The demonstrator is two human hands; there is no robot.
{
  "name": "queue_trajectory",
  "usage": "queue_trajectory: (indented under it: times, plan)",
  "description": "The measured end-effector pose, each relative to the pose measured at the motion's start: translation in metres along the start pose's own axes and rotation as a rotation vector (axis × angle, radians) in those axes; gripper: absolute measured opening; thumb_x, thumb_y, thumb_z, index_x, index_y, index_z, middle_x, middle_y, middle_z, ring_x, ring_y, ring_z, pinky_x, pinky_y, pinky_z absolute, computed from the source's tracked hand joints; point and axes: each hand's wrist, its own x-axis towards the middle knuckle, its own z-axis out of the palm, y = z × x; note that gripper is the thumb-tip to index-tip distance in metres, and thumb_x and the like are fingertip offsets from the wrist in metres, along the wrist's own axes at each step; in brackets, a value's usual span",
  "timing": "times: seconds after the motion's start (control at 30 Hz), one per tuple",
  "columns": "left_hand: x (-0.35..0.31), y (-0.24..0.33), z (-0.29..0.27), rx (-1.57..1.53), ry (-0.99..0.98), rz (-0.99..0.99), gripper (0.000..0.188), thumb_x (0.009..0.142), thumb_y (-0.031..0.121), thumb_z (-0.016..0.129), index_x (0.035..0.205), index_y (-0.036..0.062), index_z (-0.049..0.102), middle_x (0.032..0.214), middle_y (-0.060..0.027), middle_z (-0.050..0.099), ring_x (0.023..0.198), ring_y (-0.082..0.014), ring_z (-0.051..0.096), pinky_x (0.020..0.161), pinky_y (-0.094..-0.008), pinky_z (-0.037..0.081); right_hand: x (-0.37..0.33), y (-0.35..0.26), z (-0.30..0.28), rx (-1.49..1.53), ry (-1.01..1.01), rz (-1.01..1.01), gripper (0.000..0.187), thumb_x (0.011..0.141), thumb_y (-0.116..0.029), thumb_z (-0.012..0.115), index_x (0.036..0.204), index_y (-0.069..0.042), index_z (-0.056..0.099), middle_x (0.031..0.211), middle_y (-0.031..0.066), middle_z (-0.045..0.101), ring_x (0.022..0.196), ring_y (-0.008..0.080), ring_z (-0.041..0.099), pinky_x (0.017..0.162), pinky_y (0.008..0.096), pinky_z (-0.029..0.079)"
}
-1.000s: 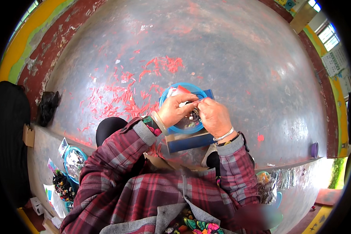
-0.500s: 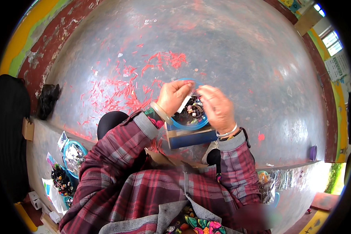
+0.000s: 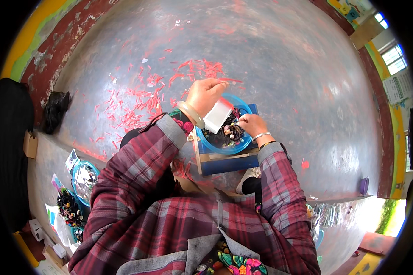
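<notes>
A red strip [image 3: 232, 80], probably light and flexible, is best held endwise, as pinched by the left hand [image 3: 205, 95]; the right hand [image 3: 254, 125]'s state cannot be told

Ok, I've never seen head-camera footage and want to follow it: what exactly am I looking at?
There is no machine here, only a person's two bare hands. The view looks down from a wide fisheye camera on the head, so straight edges bend. The left hand pinches a thin red strip. The right hand is over the side of a blue basin; whether it holds anything is unclear. Inside are dark, beaded-looking pieces and a white packet. The basin sits on a low blue-edged stand. Red scraps litter the floor.
</notes>
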Motion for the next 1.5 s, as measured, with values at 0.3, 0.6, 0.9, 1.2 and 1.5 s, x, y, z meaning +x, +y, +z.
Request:
queue_trajectory:
  times: [0.3,0.6,0.9,1.2,1.5]
  plan:
    - [-0.01,0.002,0.002,0.121,-0.028,-0.028,0.024,0.084,0.019,0.058,0.091,-0.003,0.065,0.076,-0.0018,0.061,0.071,-0.0065,0.053,0.062,-0.022,0.043,0.001,0.009,0.011,0.137,-0.211,-0.027,0.02,0.058,-0.012,0.072,0.073,-0.004,0.063,0.071,0.0104,0.064,0.065,0.023,0.061,0.061,0.0322,0.047]
    - [-0.011,-0.002,0.004,0.191,-0.05,0.004,0.026,0.083,0.022,0.059,0.088,-0.0027,0.065,0.07,0.0007,0.058,0.066,-0.0046,0.049,0.056,-0.0227,0.041,-0.013,-0.015,-0.037,0.617,-0.293,0.159,0.019,0.066,-0.005,0.072,0.081,-0.002,0.06,0.073,0.003,0.06,0.064,0.0117,0.056,0.056,0.0249,0.046]
    - [-0.012,-0.005,0.004,0.167,-0.099,-0.021,0.027,0.085,0.02,0.057,0.092,-0.0044,0.064,0.074,-0.0014,0.061,0.068,-0.0062,0.052,0.061,-0.0223,0.044,-0.03,-0.028,-0.08,1.08,-0.18,0.035,0.013,0.075,-0.005,0.066,0.086,-0.003,0.058,0.078,0.0033,0.061,0.071,0.01,0.059,0.062,0.0224,0.049]
    - [-0.012,-0.028,0.016,0.128,-0.201,-0.114,0.026,0.081,0.02,0.059,0.09,-0.0031,0.065,0.074,-0.0101,0.064,0.068,-0.0131,0.057,0.063,-0.028,0.046,-0.055,-0.068,-0.104,1.115,0.266,-0.183,0.012,0.078,-0.002,0.064,0.089,0.001,0.061,0.081,0.0057,0.063,0.073,0.0108,0.059,0.065,0.0214,0.049]
    - [-0.027,-0.006,0.024,0.292,-0.34,-0.14,0.028,0.082,0.019,0.058,0.097,-0.0036,0.063,0.078,-0.0075,0.063,0.072,-0.0115,0.057,0.067,-0.0266,0.047,-0.059,-0.072,-0.095,0.658,0.381,-0.277,0.01,0.073,0.002,0.064,0.083,0.0,0.063,0.076,0.003,0.061,0.068,0.0092,0.056,0.061,0.0218,0.045]
